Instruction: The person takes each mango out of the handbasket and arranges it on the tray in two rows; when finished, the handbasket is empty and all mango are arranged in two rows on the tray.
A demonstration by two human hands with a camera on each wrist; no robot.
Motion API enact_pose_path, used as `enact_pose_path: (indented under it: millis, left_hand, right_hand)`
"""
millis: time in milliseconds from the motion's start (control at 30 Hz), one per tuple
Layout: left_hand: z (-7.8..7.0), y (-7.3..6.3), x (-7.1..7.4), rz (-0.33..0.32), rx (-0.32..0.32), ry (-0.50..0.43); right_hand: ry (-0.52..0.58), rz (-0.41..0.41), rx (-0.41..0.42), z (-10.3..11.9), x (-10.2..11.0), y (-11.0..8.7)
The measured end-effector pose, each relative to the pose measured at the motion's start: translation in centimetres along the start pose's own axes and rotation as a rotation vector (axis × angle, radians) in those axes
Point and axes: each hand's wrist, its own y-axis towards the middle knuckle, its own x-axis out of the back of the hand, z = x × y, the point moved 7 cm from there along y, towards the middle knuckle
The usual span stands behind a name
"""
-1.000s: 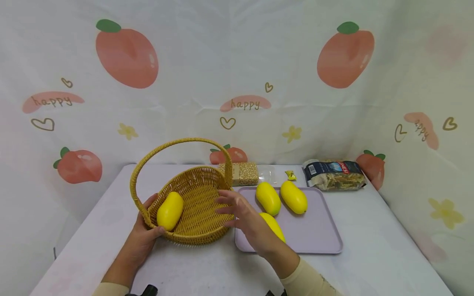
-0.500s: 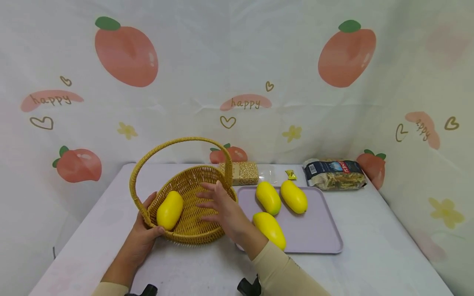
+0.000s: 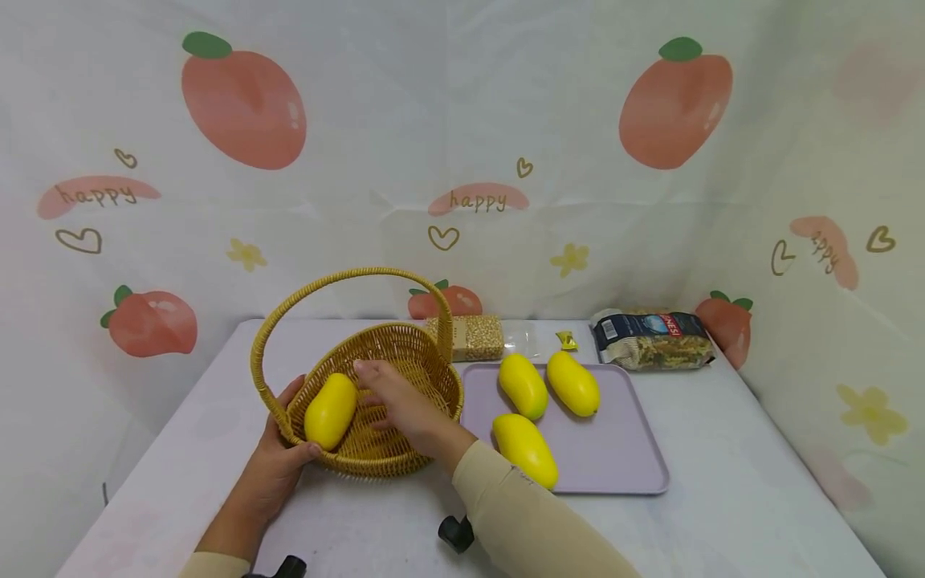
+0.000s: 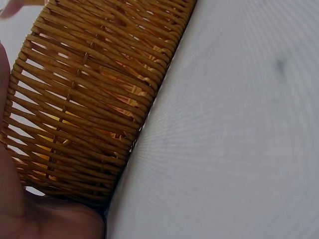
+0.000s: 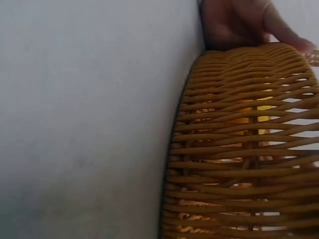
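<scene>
A wicker basket (image 3: 385, 466) with a tall arched handle stands on the table at centre left. My left hand (image 3: 273, 474) grips its left rim, thumb over the edge and fingers around the outside. Inside, against the left wall, lies a yellow mango (image 3: 330, 413). My right hand (image 3: 405, 408) reaches over the basket just right of that mango, fingers loosely spread, with a visible gap between them. In the right wrist view, the basket's woven side (image 5: 239, 164) hides most of the mango, and the left hand (image 5: 234, 22) shows beyond it.
A lilac tray (image 3: 614, 453) to the right holds several things: a front mango (image 3: 525, 449), a back left mango (image 3: 523, 387) and a back right mango (image 3: 573, 385). Behind are a bag of grains (image 3: 478, 337), a yellow wrapped candy (image 3: 567, 341) and a pasta bag (image 3: 654, 341).
My right hand has moved left from the basket's right rim to over its inside, near the mango. The front mango on the tray has come fully into view. The left hand stays put.
</scene>
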Motion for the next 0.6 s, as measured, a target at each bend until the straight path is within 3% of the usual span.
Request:
enact_pose_path:
  millis: [133, 267, 400, 500, 600]
  left_hand:
    - [0.0, -0.1, 0.1, -0.008, 0.01, 0.014]
    - [0.0, 0.0, 0.1, -0.001, 0.009, 0.015]
    - [-0.1, 0.0, 0.1, 0.01, -0.007, 0.015]
    - [-0.1, 0.0, 0.1, 0.017, -0.025, 0.009]
    - [-0.1, 0.0, 0.0, 0.031, -0.049, -0.02]
  right_hand:
    - [-0.084, 0.019, -0.036, -0.2, -0.8, 0.7]
    - [-0.166, 0.011, -0.01, -0.3, -1.2, 1.5]
    - [-0.367, 0.01, 0.003, -0.7, -1.5, 2.4]
    - [-0.542, 0.037, -0.039, -1.4, -1.9, 2.8]
    - [-0.637, 0.069, -0.066, -2.1, -2.2, 3.0]
